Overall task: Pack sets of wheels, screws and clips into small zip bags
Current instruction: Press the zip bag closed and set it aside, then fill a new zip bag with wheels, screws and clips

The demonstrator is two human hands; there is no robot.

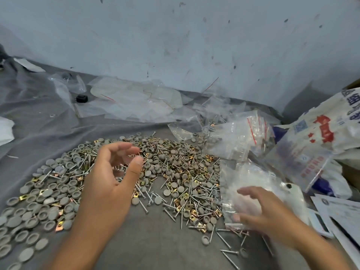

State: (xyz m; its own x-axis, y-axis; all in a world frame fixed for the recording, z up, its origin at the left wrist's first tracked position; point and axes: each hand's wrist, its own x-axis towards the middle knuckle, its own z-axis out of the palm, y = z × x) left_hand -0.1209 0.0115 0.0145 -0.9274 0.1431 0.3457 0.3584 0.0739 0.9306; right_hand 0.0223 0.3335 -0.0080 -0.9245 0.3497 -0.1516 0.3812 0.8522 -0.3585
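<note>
A wide heap of parts covers the grey cloth (148, 250): grey round wheels (48, 193), silver screws (145, 206) and brass-coloured clips (60, 211), all mixed together and spreading from the left edge to the middle right. The left hand (111, 182) hovers above the heap with its fingers loosely curled and thumb raised towards the fingertips; some small thing may sit between them, but motion blur hides it, so I cannot tell whether it holds anything. The right hand (266, 213) is at the right edge of the heap, its thumb and fingers closed round the lower part of a small clear zip bag (243, 184), which stands up from the hand and looks see-through (whatever is in it cannot be made out). Just behind that bag lies a bundle of clear zip bags (239, 139) with thin red lines along their tops, and further back flat sheets of clear plastic (134, 100) are strewn against the scuffed pale wall (175, 36). A small black block (81, 98) sits among the plastic at the back left. At the right a white printed sack (321, 129) shows red marks and blue characters, too blurred and skewed to read; a white device (296, 193) and papers (342, 213) lie beside the right wrist.
</note>
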